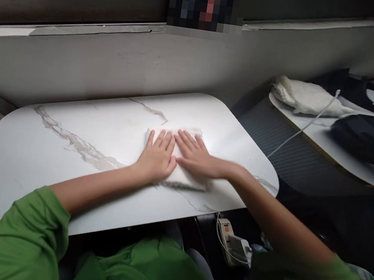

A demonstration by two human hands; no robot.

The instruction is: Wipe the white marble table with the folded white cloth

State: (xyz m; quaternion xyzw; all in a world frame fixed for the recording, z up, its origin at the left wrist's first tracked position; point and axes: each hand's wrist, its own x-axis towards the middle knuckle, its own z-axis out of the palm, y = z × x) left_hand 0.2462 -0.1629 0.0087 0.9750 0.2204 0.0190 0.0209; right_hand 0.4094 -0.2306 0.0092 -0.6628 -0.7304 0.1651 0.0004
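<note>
A folded white cloth (185, 177) with a fluffy surface lies flat on a white marble-patterned table (105, 128). My left hand (158, 157) rests palm down on the cloth's left part, its fingers stretched out and pointing away from me. On the right part, my right hand (197, 155) presses flat with its fingers spread, angled to the left. The two hands nearly meet at the thumbs. Beneath them, the middle of the cloth is hidden.
A second white table (373, 173) at the right bears a black bag (368, 137) and a white cloth-like bundle (314, 97). A white cable (301, 130) hangs between the tables. Below the front edge is a power strip (226, 231) with a plugged-in charger (241, 247). A wall (114, 65) stands behind.
</note>
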